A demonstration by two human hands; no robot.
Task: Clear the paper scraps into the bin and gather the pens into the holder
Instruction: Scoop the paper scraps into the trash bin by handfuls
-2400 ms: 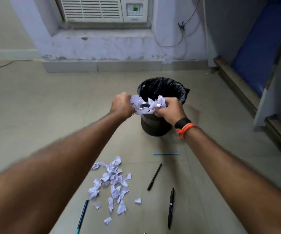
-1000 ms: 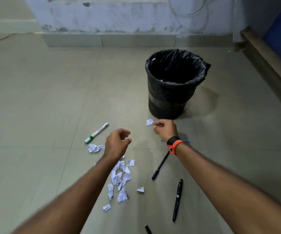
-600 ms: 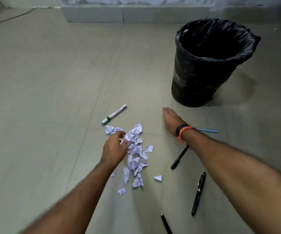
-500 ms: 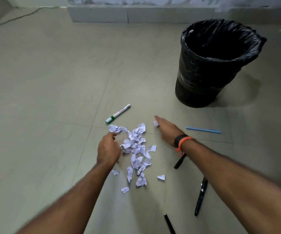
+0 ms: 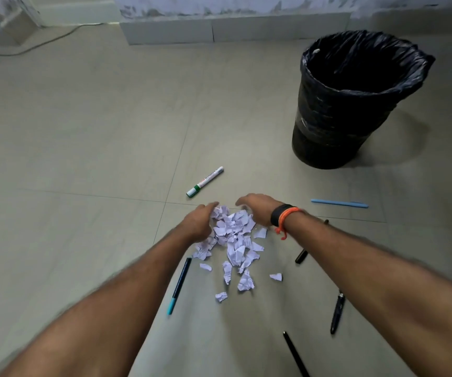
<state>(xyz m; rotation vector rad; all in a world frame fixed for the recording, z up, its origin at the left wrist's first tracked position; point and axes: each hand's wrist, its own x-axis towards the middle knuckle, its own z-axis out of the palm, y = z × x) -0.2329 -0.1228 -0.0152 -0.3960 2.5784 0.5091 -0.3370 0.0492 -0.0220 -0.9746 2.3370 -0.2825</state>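
A pile of white paper scraps [image 5: 234,240] lies on the tiled floor in front of me. My left hand [image 5: 199,221] cups its left side with curled fingers. My right hand [image 5: 254,206], with a black band and orange thread at the wrist, arches over its far end, fingers bent down onto the scraps. The black-lined bin [image 5: 328,126] stands at the far right. Pens lie around: a green-capped white marker [image 5: 204,182], a light blue pen [image 5: 339,204], a teal-tipped pen [image 5: 180,284], a black pen [image 5: 301,256] partly under my right forearm, and two more black pens [image 5: 337,312] [image 5: 295,355]. No holder is in view.
A few loose scraps [image 5: 276,277] lie apart from the pile toward me. A low wall step [image 5: 219,28] runs along the far edge, and a cable [image 5: 42,42] trails over the floor at the far left.
After dropping a handful at the bin, both hands came back down. In the last half second they drew together round the far end of the scrap pile, and the view moved closer.
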